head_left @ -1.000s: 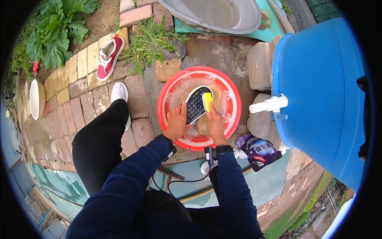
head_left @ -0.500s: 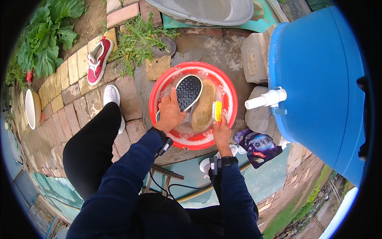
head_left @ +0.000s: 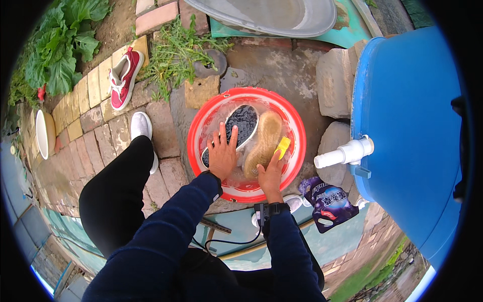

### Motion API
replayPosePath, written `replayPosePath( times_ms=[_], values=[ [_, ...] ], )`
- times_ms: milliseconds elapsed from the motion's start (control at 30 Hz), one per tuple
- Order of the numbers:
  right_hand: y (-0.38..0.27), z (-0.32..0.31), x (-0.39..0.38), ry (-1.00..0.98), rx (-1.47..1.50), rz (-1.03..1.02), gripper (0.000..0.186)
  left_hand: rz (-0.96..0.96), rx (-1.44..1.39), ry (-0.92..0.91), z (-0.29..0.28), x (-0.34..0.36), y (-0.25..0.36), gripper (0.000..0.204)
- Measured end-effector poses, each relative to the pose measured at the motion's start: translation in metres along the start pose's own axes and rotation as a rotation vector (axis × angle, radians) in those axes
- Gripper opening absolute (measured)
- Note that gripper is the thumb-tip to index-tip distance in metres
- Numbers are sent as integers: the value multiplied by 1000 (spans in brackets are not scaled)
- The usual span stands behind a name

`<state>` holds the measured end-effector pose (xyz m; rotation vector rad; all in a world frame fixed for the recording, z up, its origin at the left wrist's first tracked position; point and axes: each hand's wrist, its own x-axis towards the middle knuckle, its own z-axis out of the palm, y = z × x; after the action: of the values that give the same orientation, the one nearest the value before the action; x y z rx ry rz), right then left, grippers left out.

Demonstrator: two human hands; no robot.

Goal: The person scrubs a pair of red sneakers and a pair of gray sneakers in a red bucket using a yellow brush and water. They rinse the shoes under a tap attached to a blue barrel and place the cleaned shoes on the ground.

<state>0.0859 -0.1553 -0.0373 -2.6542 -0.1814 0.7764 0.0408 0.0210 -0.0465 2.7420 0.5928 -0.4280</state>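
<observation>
A red-rimmed white basin (head_left: 297, 141) of cloudy water holds two shoes, soles up: one with a black sole (head_left: 242, 121), the other with a tan sole (head_left: 265, 136). My left hand (head_left: 223, 153) lies on the black-soled shoe with its fingers spread. My right hand (head_left: 270, 176) grips a yellow brush (head_left: 283, 146) with white bristles at the right of the tan sole; the bristles are mostly hidden.
A red sneaker (head_left: 123, 80) and cream basin (head_left: 44, 133) rest on brick paving at left. A blue tank (head_left: 407, 121) with white spout (head_left: 337, 156) stands right, above a purple package (head_left: 329, 206). A grey tub (head_left: 261, 12) lies beyond. My white shoe (head_left: 141, 126) is left.
The brush has left the black sole, where it was a second ago, and is now right of the tan sole. My left hand's fingers are more spread on the black-soled shoe.
</observation>
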Motion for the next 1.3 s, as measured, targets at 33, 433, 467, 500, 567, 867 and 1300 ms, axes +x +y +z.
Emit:
replayPosePath(
  times_ms=[33,433,467,500,567,867,1300],
  values=[
    [2,2,-1,-4,-14,-17,101,1,0,1,2,1,0,92],
    [20,-1,3,74,101,-81,80,-49,-108,-27,-21,0,-5,98],
    [20,-4,1,107,125,-52,79,-127,-202,-66,-30,4,-5,97],
    [20,-8,-2,138,154,-30,77,-132,-216,-128,-39,8,-6,100],
    [22,-12,-12,116,208,9,76,-133,-268,-127,-57,11,-9,102],
    [62,19,-41,66,374,210,53,186,-158,227,-59,16,-23,97],
    [39,5,-25,-174,763,494,18,136,48,104,-8,31,-19,87]
  ],
)
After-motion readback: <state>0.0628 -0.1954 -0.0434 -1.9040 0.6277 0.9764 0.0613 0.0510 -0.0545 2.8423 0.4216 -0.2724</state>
